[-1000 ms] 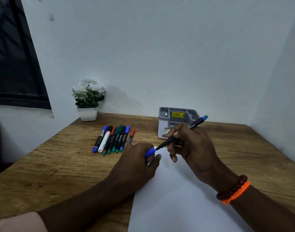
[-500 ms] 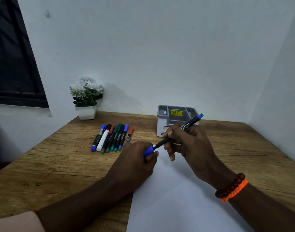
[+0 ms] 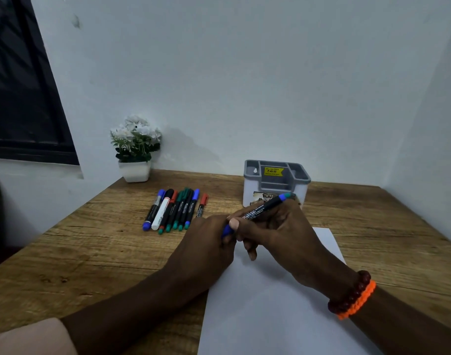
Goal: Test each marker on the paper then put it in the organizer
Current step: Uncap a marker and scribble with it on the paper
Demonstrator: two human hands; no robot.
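A black marker [image 3: 264, 206] with a blue end is gripped in my right hand [image 3: 275, 231], slanting up to the right over the top of the white paper [image 3: 270, 303]. Its blue cap [image 3: 227, 229] is pinched in my left hand [image 3: 206, 244], and the cap now sits on the marker's tip. Both hands meet above the paper's upper left corner. Several more markers [image 3: 175, 210] lie in a row on the table to the left. The grey organizer [image 3: 275, 183] stands just behind my right hand.
A small white pot of white flowers [image 3: 135, 149] stands at the back left against the wall. The wooden table [image 3: 91, 252] runs into a corner, with walls behind and to the right. A dark window is at the far left.
The bare marker tip and the blue cap were apart a second ago; my hands have come together and the cap is now on the tip.
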